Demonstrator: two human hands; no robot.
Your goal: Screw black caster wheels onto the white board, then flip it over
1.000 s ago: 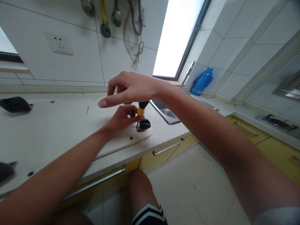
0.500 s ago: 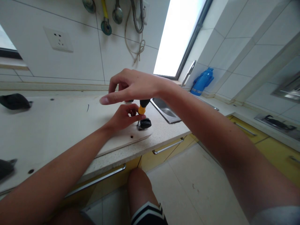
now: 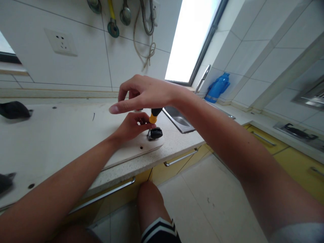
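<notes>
Right hand [image 3: 141, 94] closed from above over the black top of a screwdriver [image 3: 153, 116]; index finger sticks out straight. Left hand [image 3: 133, 125] pinches the yellow collar just below. The tool stands nearly upright over a small black caster [image 3: 155, 133] on a pale, smooth wooden board [image 3: 63, 135] with drilled holes. Right of the grip: steel sink [image 3: 178, 118], contents not visible. Beyond it, a glossy blue bottle [image 3: 217, 88].

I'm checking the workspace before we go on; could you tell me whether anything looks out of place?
The wooden board overhangs the countertop edge near the caster wheel, and a frayed cord dangles knotted on the wall.
</notes>
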